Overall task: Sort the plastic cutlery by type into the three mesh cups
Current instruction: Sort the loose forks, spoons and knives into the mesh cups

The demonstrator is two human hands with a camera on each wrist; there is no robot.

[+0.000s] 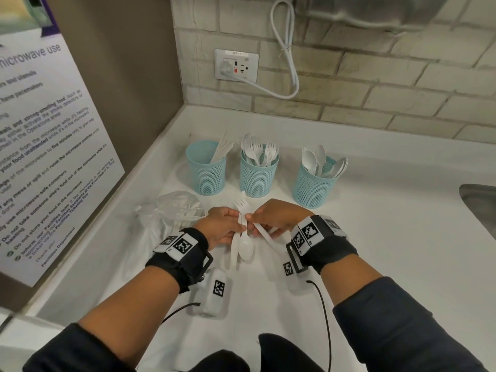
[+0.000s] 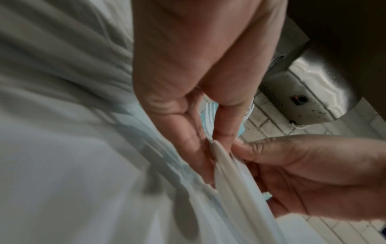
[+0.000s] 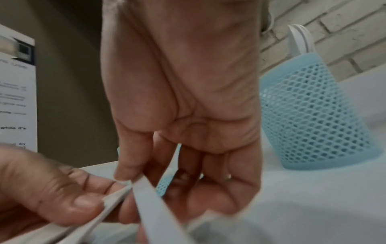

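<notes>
Three light-blue mesh cups stand in a row: the left cup (image 1: 206, 170) holds knives, the middle cup (image 1: 259, 174) forks, the right cup (image 1: 314, 182) (image 3: 313, 115) spoons. In front of them my left hand (image 1: 236, 226) (image 2: 208, 145) grips a small bundle of white cutlery (image 1: 239, 234). Its fork tines (image 1: 240, 204) point up and its spoon bowl (image 1: 245, 247) hangs down. My right hand (image 1: 251, 217) (image 3: 125, 180) pinches one flat white piece (image 1: 265, 234) (image 3: 152, 203) at the bundle, and the piece slants down to the right. I cannot tell its type.
A crumpled clear plastic bag (image 1: 171, 210) lies left of my hands. Two white marker pouches (image 1: 214, 294) sit on the white counter (image 1: 375, 224) near my wrists. A steel sink (image 1: 480, 205) is at the right edge, a wall poster (image 1: 40, 143) at the left, a brick backsplash behind.
</notes>
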